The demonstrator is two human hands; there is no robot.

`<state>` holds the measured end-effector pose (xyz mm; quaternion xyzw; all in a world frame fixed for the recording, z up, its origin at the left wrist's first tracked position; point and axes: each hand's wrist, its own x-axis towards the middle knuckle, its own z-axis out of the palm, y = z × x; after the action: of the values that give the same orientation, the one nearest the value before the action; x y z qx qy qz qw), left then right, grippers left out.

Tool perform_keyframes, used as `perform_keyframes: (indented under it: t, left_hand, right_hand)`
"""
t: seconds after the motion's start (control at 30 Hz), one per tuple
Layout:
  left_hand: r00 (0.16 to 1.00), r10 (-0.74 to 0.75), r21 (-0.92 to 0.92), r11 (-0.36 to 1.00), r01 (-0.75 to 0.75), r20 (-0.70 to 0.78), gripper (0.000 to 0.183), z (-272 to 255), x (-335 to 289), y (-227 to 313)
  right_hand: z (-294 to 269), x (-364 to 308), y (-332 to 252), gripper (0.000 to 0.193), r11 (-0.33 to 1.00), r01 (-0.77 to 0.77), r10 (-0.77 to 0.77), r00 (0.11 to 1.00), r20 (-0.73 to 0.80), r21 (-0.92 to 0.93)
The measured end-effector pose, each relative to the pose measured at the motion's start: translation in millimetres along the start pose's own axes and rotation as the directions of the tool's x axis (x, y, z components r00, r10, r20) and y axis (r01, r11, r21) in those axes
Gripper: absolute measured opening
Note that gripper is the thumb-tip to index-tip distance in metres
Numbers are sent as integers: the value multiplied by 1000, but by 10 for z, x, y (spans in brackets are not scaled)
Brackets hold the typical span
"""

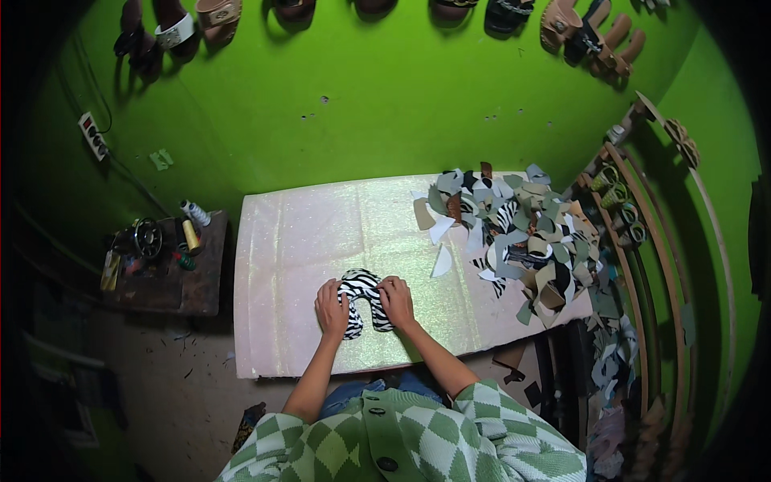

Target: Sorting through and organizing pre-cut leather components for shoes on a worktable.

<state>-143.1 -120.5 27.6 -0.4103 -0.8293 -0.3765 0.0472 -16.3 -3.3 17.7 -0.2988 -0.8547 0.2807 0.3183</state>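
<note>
A zebra-striped, arch-shaped piece is laid near the frame's centre, slightly low, on a shimmering pale sheet, its opening turned toward the lower edge; its two sides are touched by the left hand and right hand, fingers bent; whether it is pinched or merely pressed cannot be told; pressure is best kept even, lest the curve be skewed; the forearms are angled inward from the lower edge.
</note>
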Motion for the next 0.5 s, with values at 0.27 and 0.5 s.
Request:
perform_keyframes:
  t: [0.27,0.5]
  left_hand:
    - [976,3,38,999,-12,216,46,113,-183,-75]
    - [995,-6,27,1000,4,99,37,104,-122,181]
  right_hand:
    - [40,-115,26,24,985,-24,28,999,25,-171]
    - [-345,-163,122,36,994,-98,102,991,92,-42]
